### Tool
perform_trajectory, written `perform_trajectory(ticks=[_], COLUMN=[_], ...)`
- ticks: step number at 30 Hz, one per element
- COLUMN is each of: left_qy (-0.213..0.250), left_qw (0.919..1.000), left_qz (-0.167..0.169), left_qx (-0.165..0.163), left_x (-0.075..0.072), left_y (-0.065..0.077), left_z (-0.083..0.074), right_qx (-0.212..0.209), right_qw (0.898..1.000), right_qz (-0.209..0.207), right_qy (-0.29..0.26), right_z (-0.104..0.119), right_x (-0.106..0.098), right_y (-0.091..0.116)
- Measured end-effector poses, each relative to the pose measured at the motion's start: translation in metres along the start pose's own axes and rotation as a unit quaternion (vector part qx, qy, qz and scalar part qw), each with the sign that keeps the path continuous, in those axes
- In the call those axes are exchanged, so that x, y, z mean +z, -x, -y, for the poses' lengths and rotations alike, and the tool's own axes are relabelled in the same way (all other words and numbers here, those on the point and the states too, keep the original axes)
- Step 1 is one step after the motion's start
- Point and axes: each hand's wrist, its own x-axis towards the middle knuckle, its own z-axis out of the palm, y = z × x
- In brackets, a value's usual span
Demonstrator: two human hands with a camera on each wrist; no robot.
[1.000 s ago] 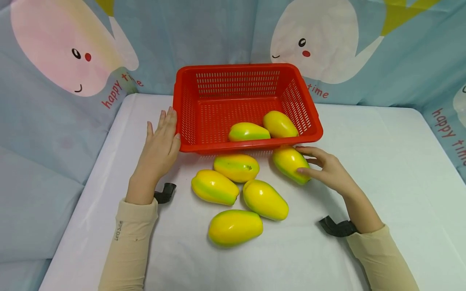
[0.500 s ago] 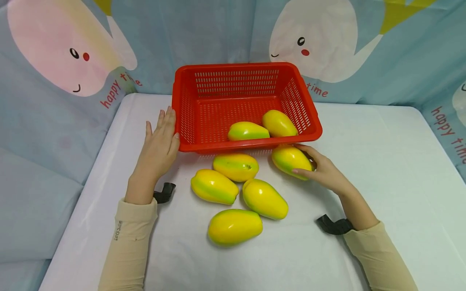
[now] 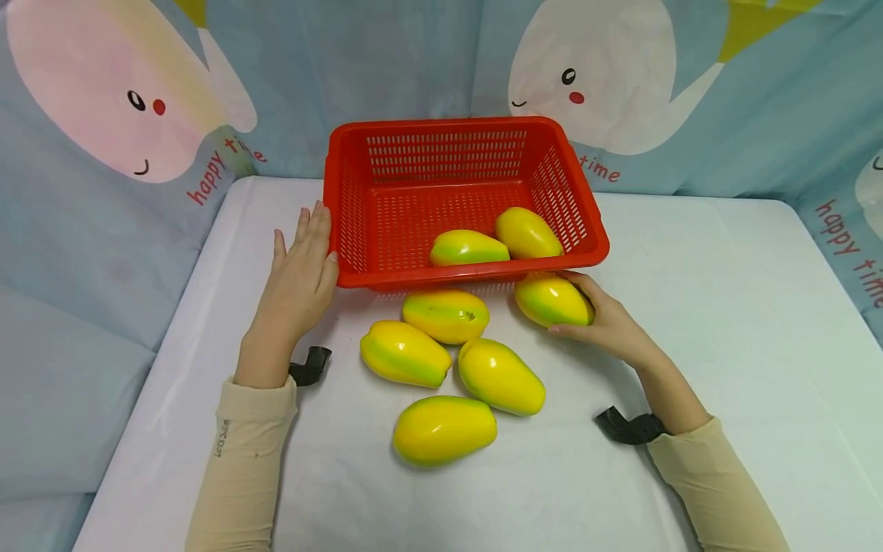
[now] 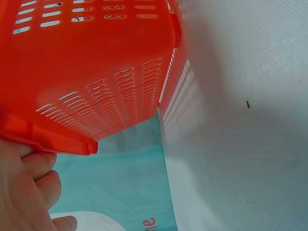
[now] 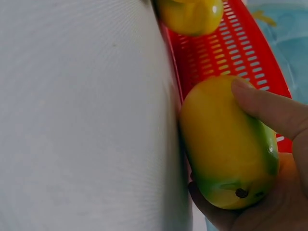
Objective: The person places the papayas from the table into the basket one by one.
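My right hand (image 3: pixel 610 322) grips a yellow-green papaya (image 3: pixel 552 300) that lies on the white cloth against the basket's front wall. In the right wrist view, the thumb lies over this papaya (image 5: pixel 226 139) and fingers curl beneath it. The red plastic basket (image 3: pixel 469 272) holds two papayas, one at its front middle (image 3: pixel 469 248) and one at its front right (image 3: pixel 527 233). With fingers straight, my left hand (image 3: pixel 297 268) rests along the basket's left side. In the left wrist view, the fingers (image 4: pixel 41 166) touch the rim.
Several loose papayas lie in front of the basket, the nearest papaya (image 3: pixel 444 431) closest to me. A blue printed curtain (image 3: pixel 414 61) hangs behind the white-covered table (image 3: pixel 724 307). Black pieces (image 3: pixel 629 426) stick out at both wrists.
My right hand has closed its fingers and thumb round the papaya at the basket's front and turned it slightly toward level. My left hand stays at the basket's side.
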Motion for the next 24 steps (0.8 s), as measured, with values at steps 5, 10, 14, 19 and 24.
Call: perform_trajectory(ticks=[5, 10, 14, 19, 24], left_qy=[0.000, 0.000, 0.000, -0.001, -0.003], left_qw=[1.0000, 1.0000, 1.0000, 1.0000, 1.0000], left_qz=[-0.002, -0.003, -0.002, -0.004, -0.006], left_qx=[0.001, 0.003, 0.003, 0.001, 0.001], left_x=[0.0005, 0.0008, 0.0006, 0.0009, 0.0012], left_y=[0.0002, 0.0001, 0.0000, -0.0002, -0.0003], left_z=[0.0006, 0.0009, 0.0005, 0.0005, 0.0009], right_qx=[0.001, 0.001, 0.004, 0.009, 0.010], right_qw=[1.000, 1.000, 1.000, 1.000, 1.000], right_qz=[-0.004, -0.007, -0.007, -0.009, -0.011], right_qy=[-0.002, 0.000, 0.000, -0.001, -0.001], right_z=[0.0003, 0.0010, 0.0016, 0.0024, 0.0029], right_x=[0.0003, 0.0001, 0.0000, 0.0002, -0.0004], right_y=[-0.0003, 0.0005, 0.0013, 0.0015, 0.0014])
